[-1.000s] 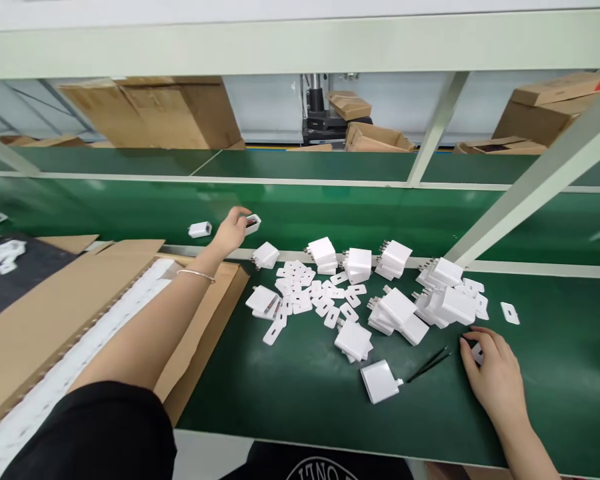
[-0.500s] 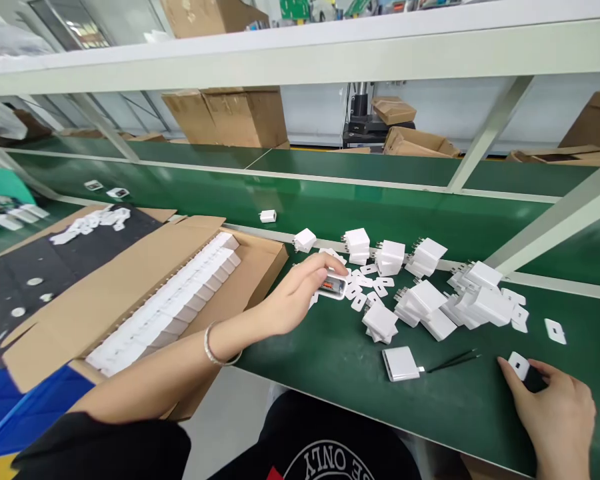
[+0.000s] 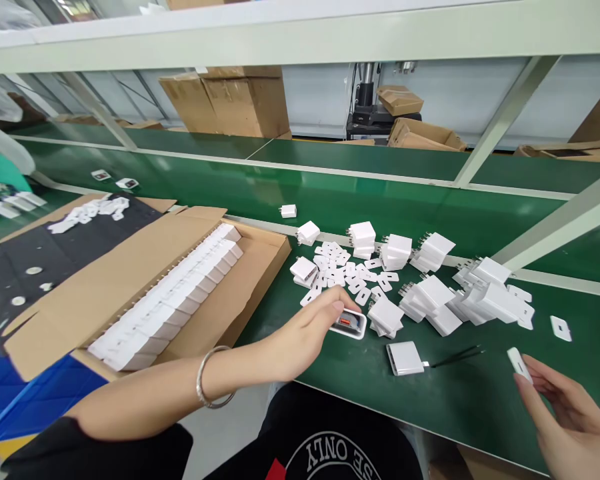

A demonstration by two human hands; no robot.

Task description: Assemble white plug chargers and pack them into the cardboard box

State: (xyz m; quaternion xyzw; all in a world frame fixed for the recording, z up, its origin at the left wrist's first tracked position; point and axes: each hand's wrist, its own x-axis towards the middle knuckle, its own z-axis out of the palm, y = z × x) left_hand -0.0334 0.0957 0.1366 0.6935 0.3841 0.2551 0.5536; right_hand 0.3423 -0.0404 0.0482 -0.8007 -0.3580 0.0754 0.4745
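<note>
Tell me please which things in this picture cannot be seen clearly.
1. Head view: the fingers of the left hand cover part of the charger.
2. The bottom edge cuts off the right hand; whether it pinches the small white cover or only touches it is unclear.
3. Two items far along the belt are too small to identify.
4. The bottom edge cuts off the shirt print.

The left hand (image 3: 310, 330) has carried its charger (image 3: 349, 325) nearer, while the right hand (image 3: 560, 407) lifted a white plate (image 3: 519, 364).
</note>
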